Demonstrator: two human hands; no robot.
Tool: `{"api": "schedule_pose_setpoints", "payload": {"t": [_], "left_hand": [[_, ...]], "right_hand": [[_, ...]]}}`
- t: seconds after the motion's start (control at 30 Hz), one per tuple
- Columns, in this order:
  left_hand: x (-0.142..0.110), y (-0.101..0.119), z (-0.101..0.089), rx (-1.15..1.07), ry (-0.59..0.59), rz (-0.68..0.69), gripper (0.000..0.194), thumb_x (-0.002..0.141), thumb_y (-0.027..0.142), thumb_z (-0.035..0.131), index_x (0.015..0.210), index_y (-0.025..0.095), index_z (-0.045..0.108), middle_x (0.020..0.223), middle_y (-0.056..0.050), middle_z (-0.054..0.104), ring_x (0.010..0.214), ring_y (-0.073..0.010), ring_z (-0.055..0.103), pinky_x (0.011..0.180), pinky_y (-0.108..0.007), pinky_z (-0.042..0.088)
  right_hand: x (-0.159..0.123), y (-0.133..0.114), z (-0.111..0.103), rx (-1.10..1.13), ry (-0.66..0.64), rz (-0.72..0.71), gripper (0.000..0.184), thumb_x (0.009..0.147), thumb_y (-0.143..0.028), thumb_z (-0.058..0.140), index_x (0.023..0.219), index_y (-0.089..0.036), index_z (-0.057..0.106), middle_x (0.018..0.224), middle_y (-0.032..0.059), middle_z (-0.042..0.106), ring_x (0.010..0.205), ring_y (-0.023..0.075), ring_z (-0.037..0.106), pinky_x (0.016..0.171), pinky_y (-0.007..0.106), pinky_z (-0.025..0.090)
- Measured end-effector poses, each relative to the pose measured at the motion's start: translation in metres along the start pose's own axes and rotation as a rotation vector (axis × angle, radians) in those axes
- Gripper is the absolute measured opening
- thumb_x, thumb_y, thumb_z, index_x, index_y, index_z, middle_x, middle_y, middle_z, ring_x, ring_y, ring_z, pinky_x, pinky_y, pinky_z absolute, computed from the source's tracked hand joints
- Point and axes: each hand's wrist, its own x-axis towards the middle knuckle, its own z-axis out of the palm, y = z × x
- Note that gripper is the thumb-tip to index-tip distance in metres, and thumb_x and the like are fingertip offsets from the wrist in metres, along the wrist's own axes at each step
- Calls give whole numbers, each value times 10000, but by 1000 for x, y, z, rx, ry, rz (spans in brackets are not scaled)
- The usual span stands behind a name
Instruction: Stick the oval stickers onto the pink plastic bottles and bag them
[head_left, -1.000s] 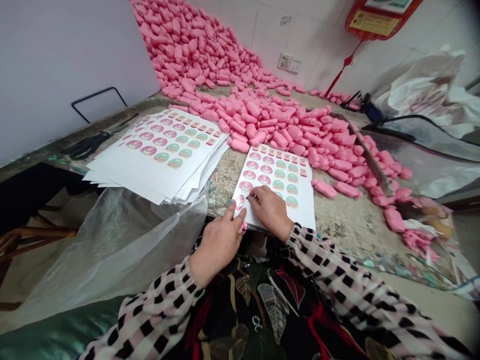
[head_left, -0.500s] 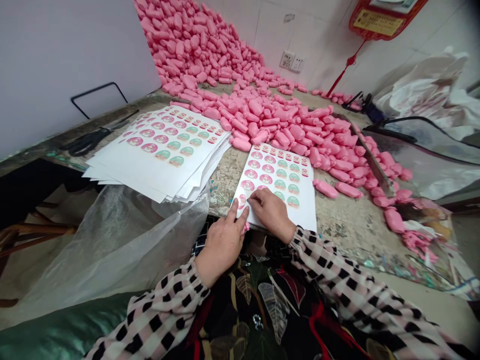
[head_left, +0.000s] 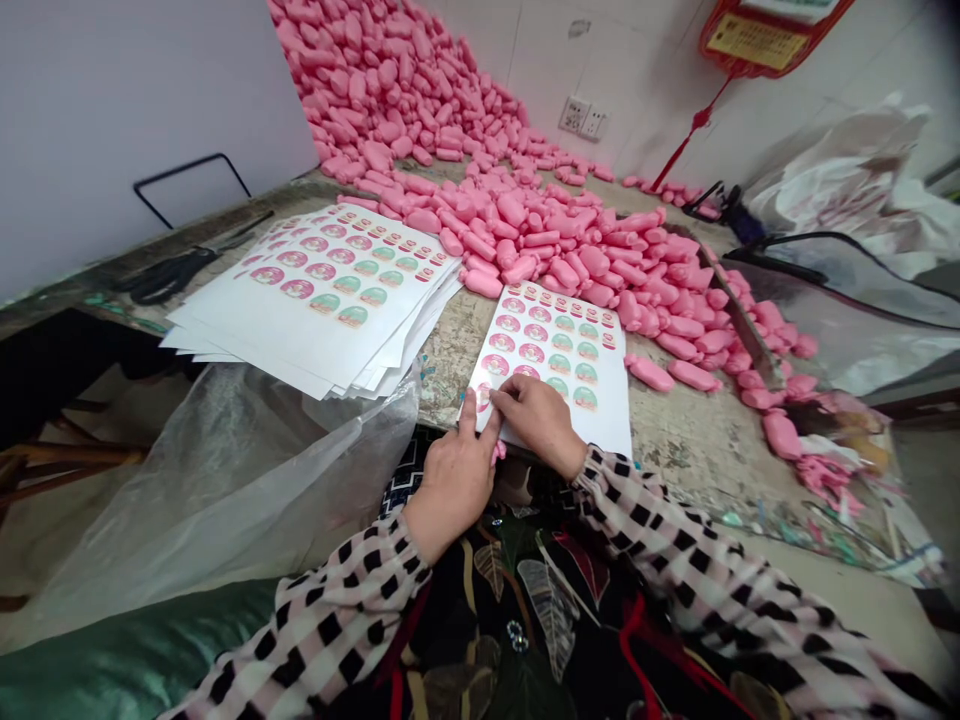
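Right grip (head_left: 537,422) over part-hidden sticker sheet (head_left: 606,405)

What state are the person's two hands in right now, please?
Left hand: open, fingers on the sticker sheet.
Right hand: curled on the sheet; whether it holds anything cannot be told.

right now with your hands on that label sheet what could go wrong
The sheet of round printed labels lies loose near the edge of the worn worktop, so pressure from the left hand or right hand might shift it. The stacked label sheets overhang towards the clear plastic bag and could slide off. The heaped pink bars nearly reach the sheet and might roll onto it.
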Motion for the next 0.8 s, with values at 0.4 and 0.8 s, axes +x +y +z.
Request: {"api": "schedule_pose_setpoints", "payload": {"t": [0.4,0.8], "left_hand": [[0,3,3,-68,23,-42,590,870,285,397,1419,269,184,1480,-200,106,918,-262,599,760,-386,456],[-2,3,-2,-140,23,-106,584,829,314,481,1376,342,281,1495,-132,-91,860,-256,621,765,-420,466]], "right_hand": [[14,-11,-13,31,-15,36,188,720,-398,581,676,-223,632,688,-6,635,627,137,528,532,251,291],[19,7,-19,385,-59,-24,250,660,-421,650,679,-174,619,653,2,617,597,120,519,566,252,375]]}}
